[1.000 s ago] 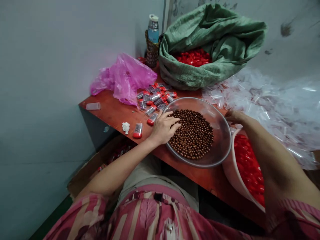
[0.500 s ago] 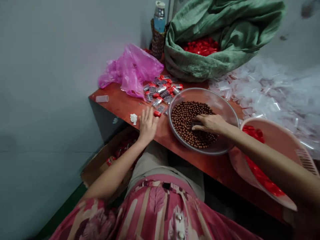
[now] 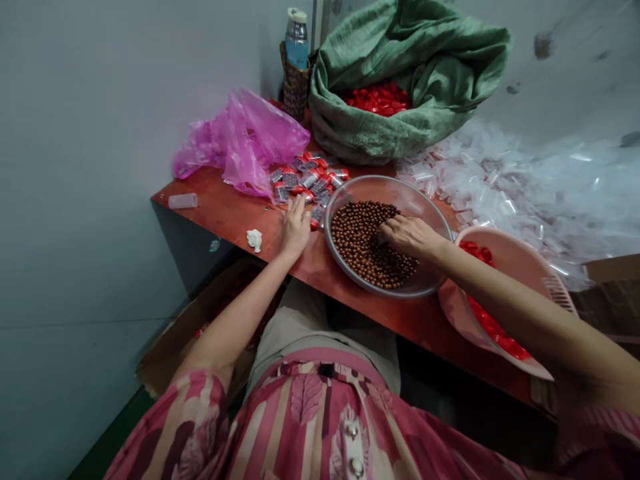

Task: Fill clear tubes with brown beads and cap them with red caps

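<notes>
My right hand (image 3: 407, 236) reaches into a clear bowl (image 3: 434, 207) of small brown balls (image 3: 357, 230). Its fingers are curled down among the balls, so whatever they grip is hidden. My left hand (image 3: 297, 230) rests on the red table edge with fingers stretched out, close to a heap of small clear containers with red caps (image 3: 310, 179). Dark contents show inside those containers. One red cap (image 3: 314, 224) lies between the left hand and the bowl.
Right of the bowl stands a pink basket (image 3: 505, 240) of red caps. Behind are a green sack (image 3: 360, 137) of red pieces, a pile of clear tubes (image 3: 510, 180), a pink plastic bag (image 3: 245, 143) and a bottle (image 3: 297, 47). A cardboard box (image 3: 160, 363) sits below the table.
My right hand has dug its fingers deeper and curled them among the balls. My left hand has shifted up toward the red-capped containers. The camera view has turned slightly right.
</notes>
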A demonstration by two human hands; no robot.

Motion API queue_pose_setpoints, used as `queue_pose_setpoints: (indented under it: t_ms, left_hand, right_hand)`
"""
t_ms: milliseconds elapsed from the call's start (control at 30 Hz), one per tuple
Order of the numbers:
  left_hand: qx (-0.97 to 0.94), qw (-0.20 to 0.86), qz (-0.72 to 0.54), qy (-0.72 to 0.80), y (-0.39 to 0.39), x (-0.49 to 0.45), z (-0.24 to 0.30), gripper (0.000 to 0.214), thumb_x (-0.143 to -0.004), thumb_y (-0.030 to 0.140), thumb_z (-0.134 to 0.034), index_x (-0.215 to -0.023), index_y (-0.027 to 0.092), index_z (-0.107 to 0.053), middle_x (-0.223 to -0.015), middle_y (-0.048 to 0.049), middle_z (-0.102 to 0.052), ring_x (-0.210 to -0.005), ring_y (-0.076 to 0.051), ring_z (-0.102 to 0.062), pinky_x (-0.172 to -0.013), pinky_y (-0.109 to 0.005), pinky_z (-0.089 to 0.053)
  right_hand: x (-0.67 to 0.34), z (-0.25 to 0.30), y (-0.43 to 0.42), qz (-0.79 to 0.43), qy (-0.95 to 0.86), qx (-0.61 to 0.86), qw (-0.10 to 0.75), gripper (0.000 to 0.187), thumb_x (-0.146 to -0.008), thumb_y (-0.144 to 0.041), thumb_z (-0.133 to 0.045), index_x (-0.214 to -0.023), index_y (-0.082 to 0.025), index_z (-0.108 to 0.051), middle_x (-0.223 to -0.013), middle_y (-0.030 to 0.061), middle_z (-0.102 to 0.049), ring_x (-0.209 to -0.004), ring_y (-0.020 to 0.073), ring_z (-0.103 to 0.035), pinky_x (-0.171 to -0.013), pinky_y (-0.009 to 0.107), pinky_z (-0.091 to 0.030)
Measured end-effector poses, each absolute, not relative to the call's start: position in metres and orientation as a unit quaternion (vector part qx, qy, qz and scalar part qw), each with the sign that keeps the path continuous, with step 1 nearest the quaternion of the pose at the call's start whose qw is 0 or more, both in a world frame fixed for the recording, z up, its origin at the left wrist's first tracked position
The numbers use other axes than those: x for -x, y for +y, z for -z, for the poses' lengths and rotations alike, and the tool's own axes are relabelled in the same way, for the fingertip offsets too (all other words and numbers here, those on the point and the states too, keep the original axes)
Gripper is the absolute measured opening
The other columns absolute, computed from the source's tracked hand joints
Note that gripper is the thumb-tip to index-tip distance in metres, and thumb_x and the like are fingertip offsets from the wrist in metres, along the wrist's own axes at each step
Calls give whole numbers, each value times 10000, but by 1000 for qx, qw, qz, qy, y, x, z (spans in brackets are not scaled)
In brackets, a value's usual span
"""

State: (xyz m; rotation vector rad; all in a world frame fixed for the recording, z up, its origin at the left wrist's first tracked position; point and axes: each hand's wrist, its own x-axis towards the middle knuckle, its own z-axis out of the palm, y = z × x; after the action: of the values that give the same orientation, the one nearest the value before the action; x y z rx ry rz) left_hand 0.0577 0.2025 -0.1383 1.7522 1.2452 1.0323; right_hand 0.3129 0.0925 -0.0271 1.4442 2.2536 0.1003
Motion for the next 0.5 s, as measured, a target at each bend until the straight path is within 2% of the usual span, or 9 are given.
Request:
queue_pose_setpoints:
  t_ms: [133, 200, 267, 367, 500]
  left_hand:
    - [-664, 363, -477, 447, 194, -46, 124, 447, -930, 378, -484, -1333, 199, -557, -1385, -99, -573, -1354, -237, -461, -1149, -444, -343]
    - [-659, 362, -492, 440, 186, -44, 109, 453, -940, 422, -474, -1322, 195, -565, -1348, -99, -603, -1297, -229, -521, -1114, -418, -396]
    - [-666, 362, -499, 419, 178, -44, 91, 438, -943, 424, -479, -1299, 190, -581, -1310, -97, -630, -1237, -219, -572, -1083, -397, -433]
    - [-702, 363, -494, 362, 167, -50, 65, 390, -941, 369, -499, -1264, 178, -603, -1282, -98, -647, -1178, -205, -612, -1045, -371, -469]
    - [-766, 389, -417, 297, 153, -69, 43, 393, -905, 276, -530, -1276, 166, -597, -1323, -103, -623, -1224, -217, -586, -1081, -378, -440]
  right_hand:
    - [-295, 33, 104, -13, 860, -456, 230, 246, -924, -85, -374, -1004, -80, -607, -946, 174, -662, -861, 231, -596, -696, 307, -419]
    - [-282, 37, 111, 41, 879, -432, 199, 189, -885, -108, -457, -1002, -85, -604, -977, 170, -660, -898, 232, -604, -741, 310, -442]
    - [-274, 39, 114, 100, 871, -460, 143, 234, -819, -139, -549, -1040, -87, -606, -1021, 164, -664, -932, 240, -619, -781, 318, -463]
    - [-276, 36, 109, 209, 812, -545, -12, 381, -780, -214, -613, -1148, -115, -605, -1074, 124, -682, -932, 234, -647, -832, 340, -487]
    - [-289, 23, 89, 388, 672, -570, -270, 434, -752, -348, -706, -1141, -171, -633, -1057, 61, -702, -938, 204, -660, -879, 351, -507]
